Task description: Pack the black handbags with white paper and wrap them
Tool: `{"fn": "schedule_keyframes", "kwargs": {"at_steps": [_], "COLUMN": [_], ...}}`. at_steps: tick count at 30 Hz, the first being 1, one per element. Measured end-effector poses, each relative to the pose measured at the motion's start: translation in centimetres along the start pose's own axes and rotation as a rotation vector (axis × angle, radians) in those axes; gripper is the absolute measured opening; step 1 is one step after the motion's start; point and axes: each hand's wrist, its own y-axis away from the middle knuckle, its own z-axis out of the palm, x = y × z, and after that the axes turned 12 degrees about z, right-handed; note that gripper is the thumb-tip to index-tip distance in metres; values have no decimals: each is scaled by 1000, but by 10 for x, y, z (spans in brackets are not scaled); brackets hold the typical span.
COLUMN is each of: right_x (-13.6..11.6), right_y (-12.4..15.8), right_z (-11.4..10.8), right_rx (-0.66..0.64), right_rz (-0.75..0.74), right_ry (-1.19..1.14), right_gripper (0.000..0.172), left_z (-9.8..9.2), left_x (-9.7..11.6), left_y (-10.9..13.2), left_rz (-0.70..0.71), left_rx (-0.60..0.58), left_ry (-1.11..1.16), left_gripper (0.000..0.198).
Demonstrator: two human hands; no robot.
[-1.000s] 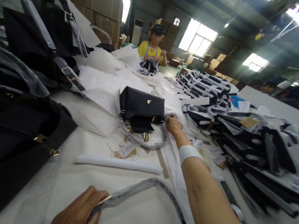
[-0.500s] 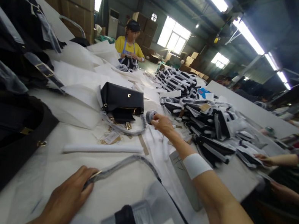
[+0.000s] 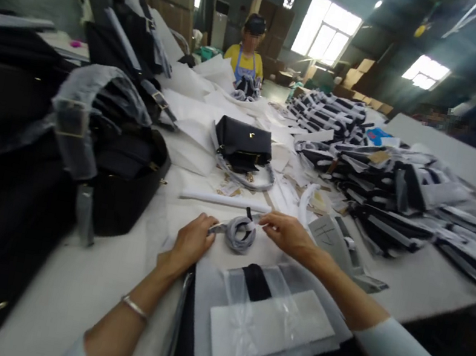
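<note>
A coiled strap [image 3: 240, 234] in grey wrapping lies between my two hands, just beyond a black handbag [image 3: 189, 323] covered in pale wrapping. My left hand [image 3: 192, 240] is closed on a short length of grey-wrapped strap [image 3: 218, 228] that reaches to the coil's left side. Whether this piece belongs to the bag's handle or to the coil, I cannot tell. With thumb and fingers together, my right hand [image 3: 286, 232] pinches the coil's right edge. A white sheet [image 3: 271, 328] and clear plastic lie over the handbag's near face.
Another black handbag [image 3: 245, 139] stands farther off on the table. Large black bags [image 3: 126, 183] crowd the left. Piles of wrapped black pieces [image 3: 390, 226] cover the right. A person in yellow [image 3: 246, 63] works at the far end.
My right hand has brought the coiled strap back from beside the far handbag to my left hand. The camera view has swung left, and the wrapped handbag shows more fully.
</note>
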Motion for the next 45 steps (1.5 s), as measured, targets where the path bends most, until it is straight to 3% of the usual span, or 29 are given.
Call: {"fn": "schedule_keyframes", "kwargs": {"at_steps": [5, 9, 13, 16, 21, 26, 28, 34, 39, 45], "right_x": [-2, -22, -32, -27, -18, -32, -42, -54, -49, -61], "right_y": [-15, -29, -37, -33, -24, -20, -20, -30, -40, -47], "right_z": [4, 23, 34, 42, 56, 53, 53, 62, 61, 62], "right_rx": [-40, 3, 70, 19, 26, -89, -139, -152, -190, -157], "right_rz": [141, 131, 361, 439, 321, -47, -111, -5, -53, 35], "right_ry": [-45, 66, 232, 227, 95, 28, 95, 184, 231, 365], "right_gripper": [17, 34, 36, 36, 18, 30, 32, 33, 59, 23], "left_z": [3, 2, 0, 0, 0, -2, -2, -2, -3, -11], "left_x": [-1, 0, 1, 1, -1, -1, -1, -7, -13, -11], "left_y": [2, 3, 4, 4, 3, 2, 2, 2, -2, -3], "left_rz": [-19, -16, -16, -20, -13, 3, 12, 25, 64, 104], "left_rx": [11, 0, -9, -10, 7, 31, 40, 54, 31, -28], "left_ry": [-33, -37, -23, -7, 16, 31, 37, 44, 77, 88], "left_gripper": [27, 26, 24, 23, 27, 35, 38, 40, 43, 39]}}
